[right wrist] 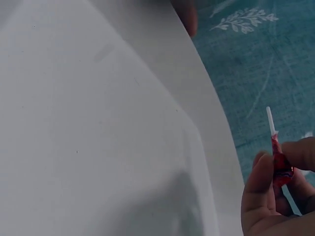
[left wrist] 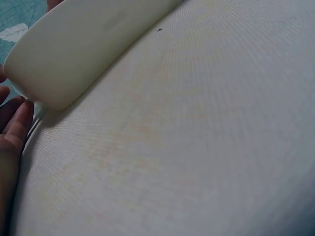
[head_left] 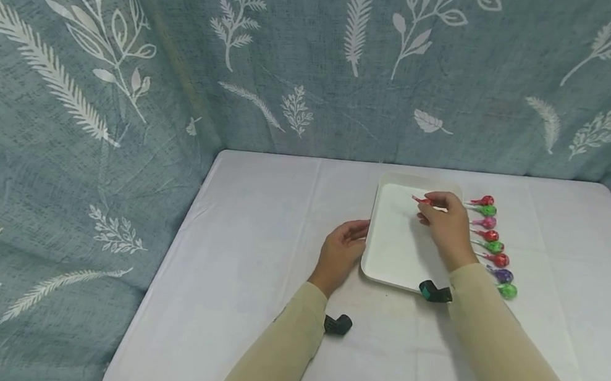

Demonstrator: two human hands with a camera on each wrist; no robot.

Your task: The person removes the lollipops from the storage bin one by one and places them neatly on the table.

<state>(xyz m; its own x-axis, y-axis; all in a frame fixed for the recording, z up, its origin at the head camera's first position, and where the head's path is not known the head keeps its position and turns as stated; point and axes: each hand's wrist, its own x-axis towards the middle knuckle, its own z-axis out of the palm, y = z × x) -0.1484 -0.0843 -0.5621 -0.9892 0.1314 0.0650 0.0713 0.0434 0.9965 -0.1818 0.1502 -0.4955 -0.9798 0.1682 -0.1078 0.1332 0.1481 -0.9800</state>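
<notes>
Over the white tray (head_left: pixel 397 243), my right hand (head_left: pixel 446 221) pinches a red-wrapped lollipop (head_left: pixel 423 201) between thumb and fingers. Its white stick points away from the hand; the right wrist view shows the wrapped lollipop head (right wrist: pixel 282 169) between the fingertips. My left hand (head_left: pixel 339 253) rests against the tray's left side with its fingers extended, and in the left wrist view those fingers (left wrist: pixel 18 123) touch the tray's outer wall (left wrist: pixel 74 54). Several wrapped lollipops (head_left: pixel 492 246) lie in a column just right of the tray, in red, green, pink and purple; some sticks are partly hidden by my right arm.
A white cloth (head_left: pixel 253 259) covers the table. Behind it hangs a blue-green curtain (head_left: pixel 308 60) with white leaf prints, and another stretch runs down the left side. Dark wrist cameras (head_left: pixel 338 325) stick out from both sleeves.
</notes>
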